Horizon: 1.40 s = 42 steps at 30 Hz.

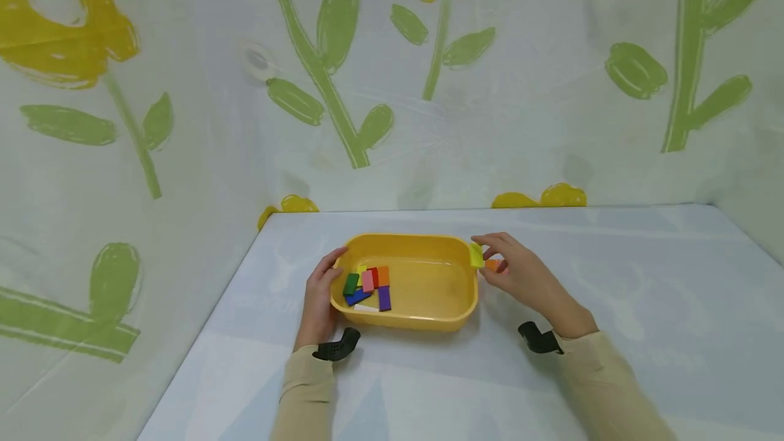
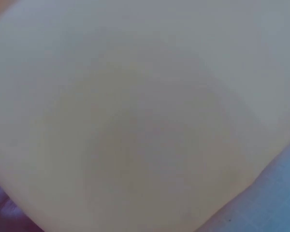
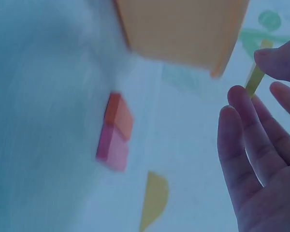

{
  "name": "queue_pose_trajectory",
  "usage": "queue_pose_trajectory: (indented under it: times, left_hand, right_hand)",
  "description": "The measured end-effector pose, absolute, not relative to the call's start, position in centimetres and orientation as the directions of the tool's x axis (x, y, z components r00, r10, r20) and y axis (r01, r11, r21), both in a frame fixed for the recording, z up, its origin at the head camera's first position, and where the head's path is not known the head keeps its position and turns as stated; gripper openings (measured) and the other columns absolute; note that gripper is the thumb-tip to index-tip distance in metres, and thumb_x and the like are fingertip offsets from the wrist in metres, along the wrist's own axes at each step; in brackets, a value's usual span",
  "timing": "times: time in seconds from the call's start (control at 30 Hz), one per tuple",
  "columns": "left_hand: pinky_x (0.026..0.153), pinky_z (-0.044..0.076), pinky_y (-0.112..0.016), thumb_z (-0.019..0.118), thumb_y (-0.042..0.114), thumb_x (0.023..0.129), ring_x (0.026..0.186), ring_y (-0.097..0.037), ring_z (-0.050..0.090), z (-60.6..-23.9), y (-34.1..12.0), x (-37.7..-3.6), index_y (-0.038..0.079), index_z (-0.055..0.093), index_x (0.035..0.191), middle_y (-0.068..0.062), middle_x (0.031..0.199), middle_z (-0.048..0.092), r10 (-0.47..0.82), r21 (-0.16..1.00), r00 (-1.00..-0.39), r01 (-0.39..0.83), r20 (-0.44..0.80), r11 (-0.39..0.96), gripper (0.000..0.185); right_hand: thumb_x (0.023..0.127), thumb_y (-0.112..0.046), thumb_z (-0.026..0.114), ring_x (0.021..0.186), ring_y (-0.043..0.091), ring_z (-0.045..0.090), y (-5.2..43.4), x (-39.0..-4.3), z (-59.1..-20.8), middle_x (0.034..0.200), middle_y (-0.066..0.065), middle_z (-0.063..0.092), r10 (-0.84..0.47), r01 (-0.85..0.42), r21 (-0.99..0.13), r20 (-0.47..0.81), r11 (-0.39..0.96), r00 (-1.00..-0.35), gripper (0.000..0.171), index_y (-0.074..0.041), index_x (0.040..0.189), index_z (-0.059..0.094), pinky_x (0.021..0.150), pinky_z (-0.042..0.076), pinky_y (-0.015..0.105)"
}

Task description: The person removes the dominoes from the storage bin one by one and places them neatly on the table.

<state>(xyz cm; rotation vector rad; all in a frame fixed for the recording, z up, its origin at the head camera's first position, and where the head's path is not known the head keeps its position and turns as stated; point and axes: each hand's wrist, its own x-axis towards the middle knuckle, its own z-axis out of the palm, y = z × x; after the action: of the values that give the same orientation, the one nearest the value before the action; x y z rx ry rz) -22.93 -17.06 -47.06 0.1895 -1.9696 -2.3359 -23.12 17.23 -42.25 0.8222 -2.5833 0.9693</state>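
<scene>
left hand (image 1: 320,295): laid against the left end wall of the yellow tub (image 1: 429,322), fingers curled over the rim, so the tub is being gripped there. The left wrist view is nothing but a pale blur, so no extra detail can be had from it.

blocks in tub (image 1: 369,284): a small heap of flat coloured pieces (green, blue, pink, red, orange, purple, white) is gathered in the tub's left half, just beside the left hand's fingertips. The right half of the floor is bare.

yellow tub: set on the pale blue table (image 1: 643,305), long axis running left to right, between the two hands.

lime-green block (image 1: 476,255): pinched upright at the fingertips of the right hand, right at the tub's right rim, seemingly just outside it. The tub's inside lies to the left of this grip.

right hand (image 1: 520,274): closed on the lime-green block only; in the wrist view the other fingers (image 3: 246,145) are seen relaxed.

orange and pink blocks (image 3: 117,131): lying on the table touching each other, under and beside the right hand, outside the tub. The right hand is clearly the nearer one.
</scene>
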Motion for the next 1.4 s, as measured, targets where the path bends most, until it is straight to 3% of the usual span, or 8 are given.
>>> queue_pose_trajectory:
  times: [0.27,0.57,0.9,1.4]
  left_hand:
    - [0.101,0.03,-0.031,0.04,0.016,0.089,0.12,-0.01,0.035,-47.0,-17.4,-22.8,0.025,0.056,0.119,0.013,0.13,0.041,-0.152,0.985,-0.987,-0.019,-0.046,-0.174,0.035]
    - [0.101,0.031,-0.031,0.04,0.017,0.09,0.121,-0.009,0.034,-47.0,-17.2,-22.8,0.026,0.055,0.12,0.014,0.13,0.04,-0.151,0.987,-0.987,-0.026,-0.05,-0.157,0.035]
    - [0.101,0.03,-0.032,0.04,0.017,0.091,0.121,-0.01,0.034,-46.9,-16.9,-22.8,0.026,0.054,0.121,0.014,0.13,0.04,-0.149,0.988,-0.987,-0.032,-0.055,-0.149,0.035]
    - [0.101,0.031,-0.031,0.04,0.018,0.09,0.121,-0.009,0.034,-47.0,-16.8,-22.8,0.026,0.054,0.122,0.015,0.131,0.039,-0.146,0.991,-0.988,-0.025,-0.044,-0.129,0.035]
  right_hand:
    - [0.079,-0.006,0.064,0.094,0.025,0.055,20.3,-24.2,-42.8,0.119,0.008,0.049,-0.345,-0.487,-0.579,0.345,0.654,-0.873,0.058,-0.008,0.131,0.041,0.074,0.049,0.038]
    - [0.083,-0.012,0.059,0.099,0.025,0.052,22.2,-24.7,-44.1,0.122,0.011,0.047,-0.282,-0.288,-0.631,0.114,0.72,-0.953,0.057,-0.009,0.135,0.037,0.081,0.047,0.043]
    - [0.08,-0.009,0.061,0.094,0.026,0.051,23.8,-24.7,-45.1,0.115,0.015,0.049,-0.286,-0.24,-0.591,0.016,0.771,-0.958,0.052,-0.004,0.129,0.043,0.082,0.043,0.046]
    - [0.079,-0.013,0.064,0.093,0.027,0.047,23.5,-24.9,-45.7,0.112,0.014,0.045,-0.186,-0.117,-0.567,-0.066,0.815,-0.98,0.055,-0.008,0.13,0.042,0.08,0.045,0.044]
